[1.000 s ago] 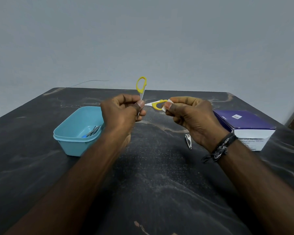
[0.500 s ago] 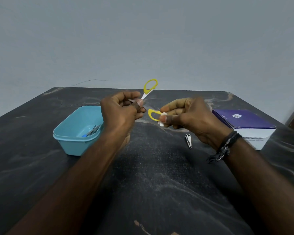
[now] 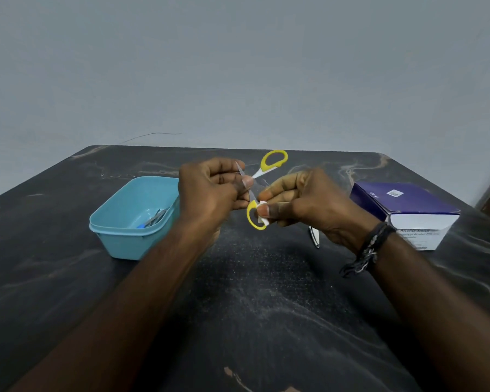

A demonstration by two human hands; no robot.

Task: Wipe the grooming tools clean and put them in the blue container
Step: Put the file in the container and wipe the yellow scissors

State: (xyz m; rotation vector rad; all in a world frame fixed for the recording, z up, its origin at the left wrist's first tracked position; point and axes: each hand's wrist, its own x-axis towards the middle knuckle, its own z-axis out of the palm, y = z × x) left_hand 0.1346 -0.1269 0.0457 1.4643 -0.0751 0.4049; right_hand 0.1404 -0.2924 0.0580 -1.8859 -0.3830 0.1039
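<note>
From your head view, the blue container (image 3: pixel 130 219) sits left on the dark surface (image 3: pixel 266 321), holding a few metal tools (image 3: pixel 156 217), one with a blue end; the purple box (image 3: pixel 402 210) stands closed near the right edge; your left hand (image 3: pixel 210 193) pinches the yellow-handled scissors (image 3: pixel 266 168) at the blades; your right hand (image 3: pixel 309 202) pinches a white wipe (image 3: pixel 262 212) on the lower handle; the nail clipper (image 3: pixel 314 236) lies under your right wrist; open surface lies in front.

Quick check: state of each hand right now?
Left hand: grips the small yellow-handled scissors near the pivot.
Right hand: pinches a small white wipe against the scissors' lower yellow loop.
</note>
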